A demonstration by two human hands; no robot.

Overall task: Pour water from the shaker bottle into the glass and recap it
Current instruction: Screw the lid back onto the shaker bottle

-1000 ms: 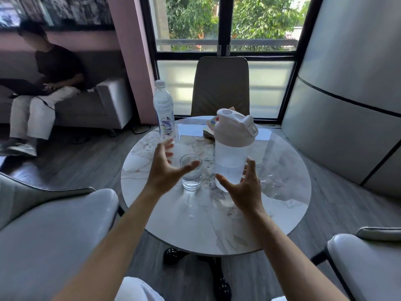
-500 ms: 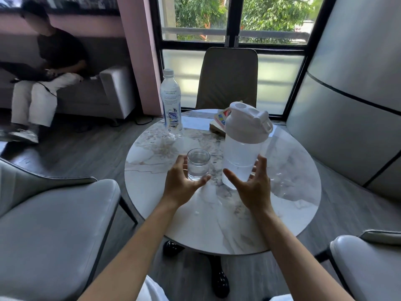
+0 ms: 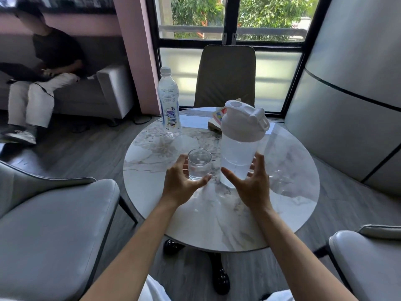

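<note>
A translucent shaker bottle (image 3: 238,153) with a white lid stands upright on the round marble table (image 3: 288,192), partly filled with water. Its flip cap looks swung back, leaving the spout hole showing. Just left of it stands a small clear glass (image 3: 199,164) holding some water. My left hand (image 3: 181,183) curls open around the glass's near left side, fingers apart, thumb close to its base. My right hand (image 3: 251,183) is spread open in front of the shaker's lower body, close to it but not gripping.
A capped plastic water bottle (image 3: 169,103) stands at the table's far left. A book (image 3: 217,121) lies behind the shaker. Grey chairs sit at left (image 3: 54,224), right (image 3: 368,257) and beyond the table (image 3: 226,77). A person sits on a sofa at far left.
Both hands have drawn closer to the glass and the shaker; the left hand came down from near the water bottle to the glass. The camera has tilted and moved nearer.
</note>
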